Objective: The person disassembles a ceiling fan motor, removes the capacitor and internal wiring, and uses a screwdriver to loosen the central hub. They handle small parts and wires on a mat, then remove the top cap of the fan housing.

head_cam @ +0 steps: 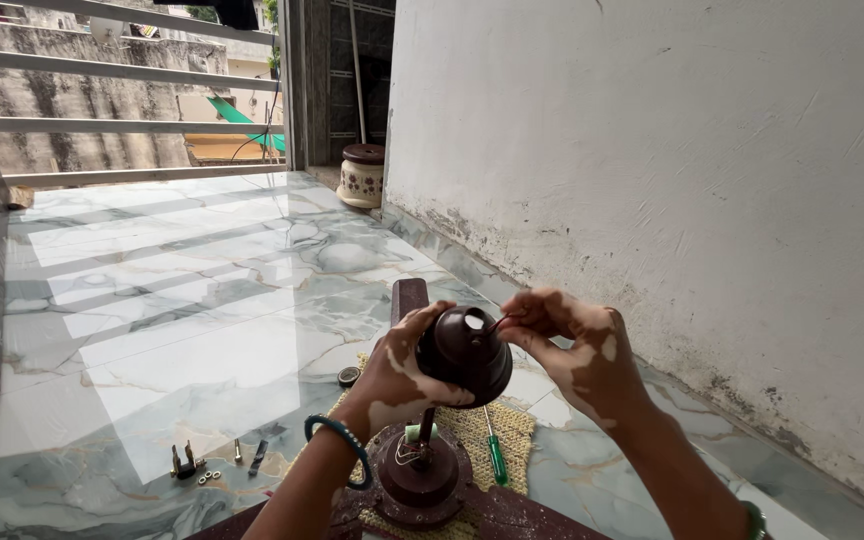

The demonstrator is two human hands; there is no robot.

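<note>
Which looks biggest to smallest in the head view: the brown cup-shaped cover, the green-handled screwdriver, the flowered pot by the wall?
1. Brown cover, held by both hands, nearest the camera.
2. Flowered pot; far away, so its real size is unsure.
3. Green-handled screwdriver, thin, on the woven mat.

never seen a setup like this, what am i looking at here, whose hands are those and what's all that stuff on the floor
There is no machine here. The single picture comes from a camera worn on a person's head, looking down at their own two bare hands.

The left hand cups a dark brown bell-shaped metal cover, which looks like the canopy cup of a ceiling fan. The right hand pinches something thin at the cup's open top; it is too small to name.

Below sits the brown fan motor on a woven yellow mat, with a green-handled screwdriver beside it. On the marble-patterned tiled floor to the left lie small metal parts, such as a bracket, washers and screws. A flowered pot stands by the wall farther back.
</note>
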